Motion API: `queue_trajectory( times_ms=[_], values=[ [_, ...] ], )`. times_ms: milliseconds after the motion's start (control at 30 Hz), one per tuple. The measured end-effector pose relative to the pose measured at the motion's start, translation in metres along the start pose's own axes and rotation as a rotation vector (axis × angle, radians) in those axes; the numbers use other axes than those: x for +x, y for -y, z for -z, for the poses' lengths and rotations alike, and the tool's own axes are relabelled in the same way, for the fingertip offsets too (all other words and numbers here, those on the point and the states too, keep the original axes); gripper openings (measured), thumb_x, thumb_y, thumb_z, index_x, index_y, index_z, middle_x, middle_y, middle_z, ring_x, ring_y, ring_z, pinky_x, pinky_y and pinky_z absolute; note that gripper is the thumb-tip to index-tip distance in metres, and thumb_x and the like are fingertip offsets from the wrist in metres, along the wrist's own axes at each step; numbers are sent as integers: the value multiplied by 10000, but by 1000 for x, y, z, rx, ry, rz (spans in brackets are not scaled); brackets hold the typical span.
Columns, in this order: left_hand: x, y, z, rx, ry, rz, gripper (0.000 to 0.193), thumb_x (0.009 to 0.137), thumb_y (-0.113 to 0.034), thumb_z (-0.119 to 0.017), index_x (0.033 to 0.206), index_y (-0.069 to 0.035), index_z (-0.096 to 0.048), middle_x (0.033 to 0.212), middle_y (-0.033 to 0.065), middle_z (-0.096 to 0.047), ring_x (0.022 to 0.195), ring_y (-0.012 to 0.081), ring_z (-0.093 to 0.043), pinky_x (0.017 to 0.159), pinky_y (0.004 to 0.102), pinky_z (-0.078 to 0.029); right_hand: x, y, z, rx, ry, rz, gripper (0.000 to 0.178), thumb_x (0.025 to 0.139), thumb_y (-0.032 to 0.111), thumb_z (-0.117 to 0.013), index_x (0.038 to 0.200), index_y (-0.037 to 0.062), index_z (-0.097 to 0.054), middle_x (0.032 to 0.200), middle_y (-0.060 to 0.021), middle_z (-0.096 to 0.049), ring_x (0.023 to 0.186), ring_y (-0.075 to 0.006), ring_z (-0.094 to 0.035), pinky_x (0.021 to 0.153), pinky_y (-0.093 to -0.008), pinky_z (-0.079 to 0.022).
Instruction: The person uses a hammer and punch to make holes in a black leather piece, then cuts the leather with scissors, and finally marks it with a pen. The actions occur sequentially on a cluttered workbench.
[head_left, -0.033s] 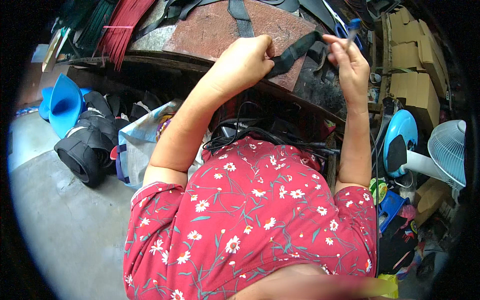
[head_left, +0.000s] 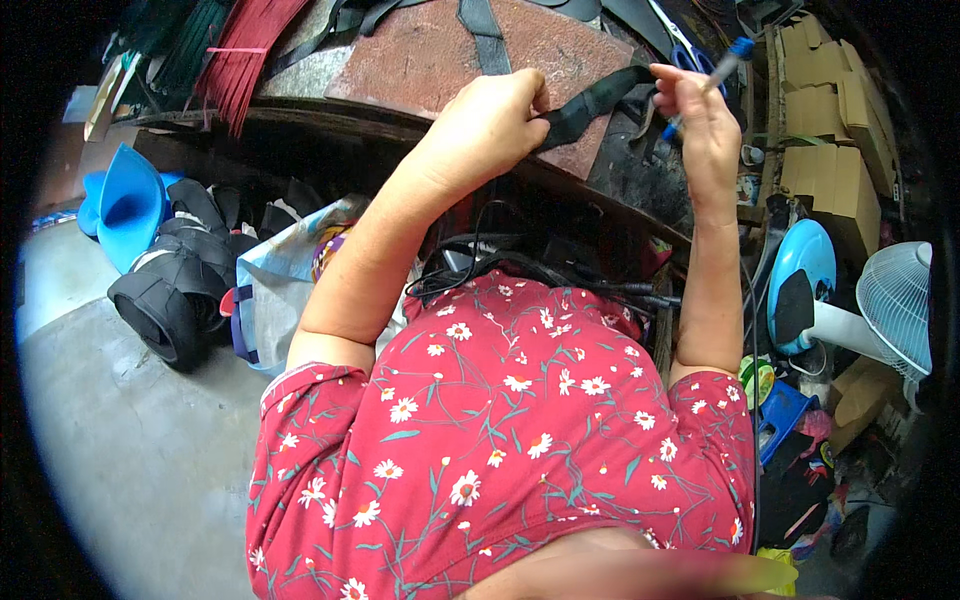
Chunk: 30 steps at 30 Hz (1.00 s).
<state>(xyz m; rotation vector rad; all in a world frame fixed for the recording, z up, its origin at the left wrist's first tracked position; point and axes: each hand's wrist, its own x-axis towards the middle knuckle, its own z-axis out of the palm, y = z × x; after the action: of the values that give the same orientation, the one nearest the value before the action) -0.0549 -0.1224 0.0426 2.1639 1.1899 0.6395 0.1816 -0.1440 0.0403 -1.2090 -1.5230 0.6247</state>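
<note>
A dark strip of strap-like material (head_left: 590, 103) stretches between my two hands above the front edge of the work table. My left hand (head_left: 495, 120) is closed on its left end, with the fingertips mostly hidden behind the back of the hand. The fingertips of my right hand (head_left: 700, 125) pinch the other end. That same hand also holds a pen (head_left: 719, 75) with a clear barrel and blue ends, slanting up to the right. Beneath the strip lies a worn reddish-brown board (head_left: 420, 62).
Blue-handled scissors (head_left: 690, 57) lie behind my right hand. Red strips (head_left: 252, 65) hang at the table's left. Cardboard boxes (head_left: 840, 185) and a white fan (head_left: 893, 305) stand to the right. Black rolled material (head_left: 165, 315) rests on the floor at left.
The pen in my right hand has swung, its upper blue end moving to the right and its lower blue end now showing below the fingers. My left hand has barely moved.
</note>
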Motion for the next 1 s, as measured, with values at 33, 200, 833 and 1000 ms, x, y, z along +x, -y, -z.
queue_trajectory(
  times_ms=[33, 200, 833, 1000],
  values=[
    [-4, 2, -4, -2, 24, 55, 215, 810, -117, -685, 962, 0, -590, 774, 182, -652, 736, 311, -666, 687, 377, -514, -2, -4, -2, 63, -42, -70, 230, 1005, 199, -539, 1021, 26, -689, 801, 14, -598, 689, -59, -505, 634, -211, -411],
    [-11, 3, -12, 125, -44, 55, 228, 813, -163, -688, 994, -52, -604, 835, 198, -674, 805, 363, -669, 720, 416, -522, 6, -9, -30, 359, 322, -71, 109, 962, 148, -601, 952, 41, -585, 924, -62, -643, 770, -79, -615, 625, -210, -490],
    [-31, 16, -14, 200, -156, -104, 133, 844, -207, -691, 954, -135, -714, 823, 106, -576, 737, 325, -628, 664, 408, -512, 19, -27, -70, 205, 369, 44, 141, 805, -19, -584, 738, 46, -479, 750, -32, -560, 561, -51, -433, 495, -201, -340],
    [-31, 17, -16, 198, -169, -108, 128, 838, -201, -694, 946, -134, -712, 815, 98, -574, 727, 322, -629, 650, 405, -512, 19, -29, -70, 203, 370, 34, 152, 801, -26, -580, 722, 43, -471, 727, -32, -561, 560, -54, -439, 497, -199, -345]
  ],
)
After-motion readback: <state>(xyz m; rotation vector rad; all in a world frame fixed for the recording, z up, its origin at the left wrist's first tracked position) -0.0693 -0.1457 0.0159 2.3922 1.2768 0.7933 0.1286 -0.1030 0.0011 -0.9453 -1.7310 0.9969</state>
